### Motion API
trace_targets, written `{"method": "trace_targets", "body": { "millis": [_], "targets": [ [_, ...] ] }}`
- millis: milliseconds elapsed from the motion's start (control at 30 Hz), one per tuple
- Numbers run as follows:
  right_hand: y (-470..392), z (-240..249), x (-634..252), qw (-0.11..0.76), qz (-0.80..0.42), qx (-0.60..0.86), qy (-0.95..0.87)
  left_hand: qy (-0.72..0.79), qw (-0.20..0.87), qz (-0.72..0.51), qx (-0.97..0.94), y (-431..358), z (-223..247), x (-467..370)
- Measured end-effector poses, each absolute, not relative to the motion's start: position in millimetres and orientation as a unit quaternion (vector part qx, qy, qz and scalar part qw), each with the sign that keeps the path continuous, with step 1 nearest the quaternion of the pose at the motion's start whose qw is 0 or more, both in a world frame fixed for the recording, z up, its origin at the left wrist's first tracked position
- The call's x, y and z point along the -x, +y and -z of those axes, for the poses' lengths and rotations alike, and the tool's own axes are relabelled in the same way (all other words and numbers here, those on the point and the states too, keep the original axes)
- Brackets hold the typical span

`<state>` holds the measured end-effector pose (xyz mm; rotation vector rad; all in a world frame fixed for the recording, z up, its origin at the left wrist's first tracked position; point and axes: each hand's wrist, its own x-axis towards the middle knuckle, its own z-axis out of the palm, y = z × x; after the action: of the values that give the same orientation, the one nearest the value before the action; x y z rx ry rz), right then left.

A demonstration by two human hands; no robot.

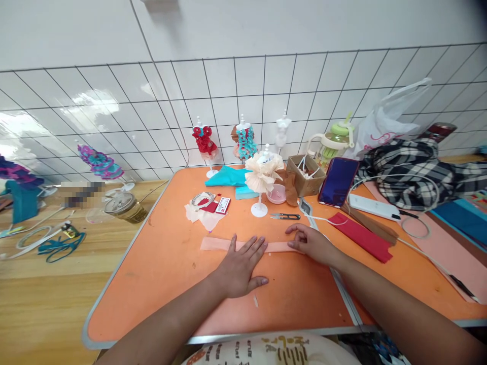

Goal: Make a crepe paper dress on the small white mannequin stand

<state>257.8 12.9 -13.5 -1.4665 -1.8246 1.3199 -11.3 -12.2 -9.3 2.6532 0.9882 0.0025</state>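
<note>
A pale pink strip of fabric (pixel 280 247) lies flat and stretched sideways on the orange table (pixel 160 289), on the person's side of the cream-ruffled dress form (pixel 263 173). The left hand (pixel 242 268) is spread palm down across the strip, fingers straight and grasping nothing, just nearer the person than the dress form. The right hand (pixel 312 244) is at the strip's right end, to the near right of the form, its fingers bent; whether thumb and fingertips pinch the fabric I cannot tell.

Between the strip and the dress form, a little to the form's right, lie the thread snips (pixel 286 216). Left of the form is a crumpled pale cloth (pixel 205 220) with a coiled ring (pixel 199 202) and a red-and-white packet (pixel 223 205) on it. Turquoise fabric (pixel 224 177) spreads behind and left of the form; a small pink bowl (pixel 277 194) sits just to its right, then a cardboard box (pixel 310 183).

Farther right of the form come a phone (pixel 338 181) — leaning upright — and a red fabric piece (pixel 360 237). Behind the form stand three more: one in red (pixel 204 142), one in turquoise ruffles (pixel 246 143), and one white (pixel 282 133) — all before the tiled wall (pixel 216 86).
</note>
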Motion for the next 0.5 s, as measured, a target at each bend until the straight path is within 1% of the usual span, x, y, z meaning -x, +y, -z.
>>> {"method": "trace_targets", "body": {
  "millis": [67, 167, 233, 300, 333, 400, 467, 500],
  "targets": [
    [18, 8, -256, 0.251, -0.505, 0.522, -0.64, 0.386, 0.164, -0.04, -0.907, -9, 9, 8],
    [28, -2, -251, 0.262, -0.521, 0.502, -0.639, 0.444, 0.159, -0.107, -0.875, 2, 6, 4],
    [33, -6, -250, 0.252, -0.518, 0.501, -0.646, 0.455, 0.139, -0.129, -0.87, 10, 3, 4],
    [35, -8, -250, 0.22, -0.496, 0.513, -0.665, 0.457, 0.123, -0.137, -0.87, 16, -1, 6],
    [34, -8, -250, 0.21, -0.466, 0.524, -0.681, 0.456, 0.123, -0.135, -0.871, 18, -2, 8],
    [29, -8, -249, 0.212, -0.358, 0.542, -0.73, 0.449, 0.14, -0.119, -0.875, 19, -6, 11],
    [21, -12, -245, 0.211, -0.233, 0.52, -0.795, 0.445, 0.167, -0.097, -0.874, 18, -10, 12],
    [16, -15, -241, 0.197, -0.186, 0.496, -0.825, 0.447, 0.18, -0.089, -0.872, 17, -11, 12]
  ]
}}
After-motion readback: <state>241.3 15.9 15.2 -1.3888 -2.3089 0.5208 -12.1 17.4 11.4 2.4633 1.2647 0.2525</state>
